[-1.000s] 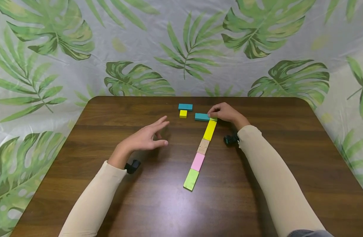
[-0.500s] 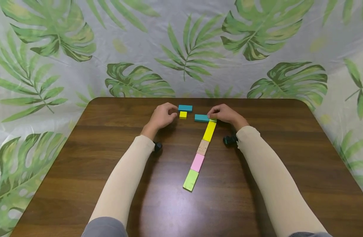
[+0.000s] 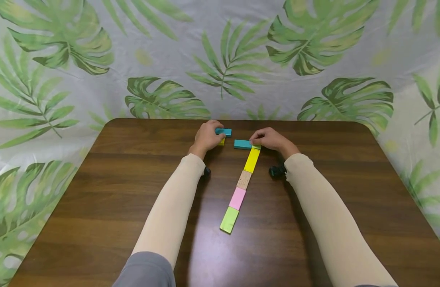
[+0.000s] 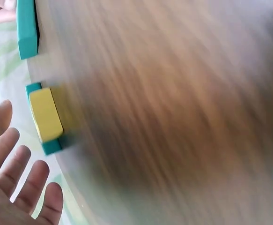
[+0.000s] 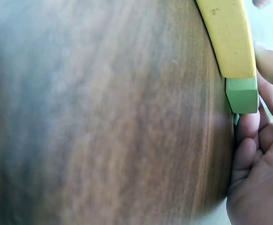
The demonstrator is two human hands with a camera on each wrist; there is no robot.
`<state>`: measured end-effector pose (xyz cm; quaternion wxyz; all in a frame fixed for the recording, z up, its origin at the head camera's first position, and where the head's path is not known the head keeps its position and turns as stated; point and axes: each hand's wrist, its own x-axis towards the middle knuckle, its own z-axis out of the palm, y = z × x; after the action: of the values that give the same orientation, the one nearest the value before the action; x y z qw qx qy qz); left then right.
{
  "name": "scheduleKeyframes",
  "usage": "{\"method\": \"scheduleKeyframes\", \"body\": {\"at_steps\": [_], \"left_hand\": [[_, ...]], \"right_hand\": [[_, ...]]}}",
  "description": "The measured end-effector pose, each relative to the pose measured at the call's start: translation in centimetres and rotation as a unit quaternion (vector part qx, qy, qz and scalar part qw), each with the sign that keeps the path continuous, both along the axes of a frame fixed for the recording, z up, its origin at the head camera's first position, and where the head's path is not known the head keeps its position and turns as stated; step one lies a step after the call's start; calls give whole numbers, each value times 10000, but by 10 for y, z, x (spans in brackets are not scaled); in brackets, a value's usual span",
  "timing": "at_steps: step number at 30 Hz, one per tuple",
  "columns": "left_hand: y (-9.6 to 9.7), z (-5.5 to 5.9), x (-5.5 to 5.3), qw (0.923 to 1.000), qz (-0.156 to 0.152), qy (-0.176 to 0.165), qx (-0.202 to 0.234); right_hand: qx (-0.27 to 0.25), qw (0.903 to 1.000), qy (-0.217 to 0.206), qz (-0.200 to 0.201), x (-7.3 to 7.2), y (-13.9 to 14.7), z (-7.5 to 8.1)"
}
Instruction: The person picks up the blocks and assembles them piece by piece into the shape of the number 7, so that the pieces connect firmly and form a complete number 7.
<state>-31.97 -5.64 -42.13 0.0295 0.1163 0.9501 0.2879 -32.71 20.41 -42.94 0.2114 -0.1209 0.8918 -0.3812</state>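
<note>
My left hand (image 3: 207, 136) reaches over the far teal block (image 3: 225, 132) and the short yellow block (image 3: 222, 142), partly covering both in the head view. Its fingers look loosely spread and apart from the yellow block (image 4: 46, 115) in the left wrist view. At the far end of a row of blocks, my right hand (image 3: 272, 139) pinches a small green block (image 5: 242, 96) with thumb and fingers. That green block adjoins the long yellow block (image 3: 252, 160). A second teal block (image 3: 242, 144) lies against the right fingertips, pointing left.
Toward me the row continues with a plain wooden block (image 3: 244, 180), a pink block (image 3: 237, 199) and a lime green block (image 3: 229, 220). All lie flat on the brown table (image 3: 313, 239). A leaf-patterned cloth (image 3: 241, 52) hangs behind the table's far edge.
My left hand has moved forward and right, from beside the row to the far teal and short yellow blocks. The right hand has stayed at the row's far end.
</note>
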Motion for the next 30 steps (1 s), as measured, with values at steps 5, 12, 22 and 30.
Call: {"method": "scheduleKeyframes", "body": {"at_steps": [5,12,22,30], "left_hand": [[9,0,-1,9982,43,-116,-592],[12,-1,1,9971,20,-149,-751],[-8,0,0,9973,-394,-125,-600],[-42,1,-1,9977,-432,-187,-481]], "right_hand": [[-62,10000,-22,42,1,-1,0],[-12,10000,-23,29,-1,1,-2],[-22,10000,55,67,0,2,-2],[-43,9999,-109,114,-2,2,-1]]}}
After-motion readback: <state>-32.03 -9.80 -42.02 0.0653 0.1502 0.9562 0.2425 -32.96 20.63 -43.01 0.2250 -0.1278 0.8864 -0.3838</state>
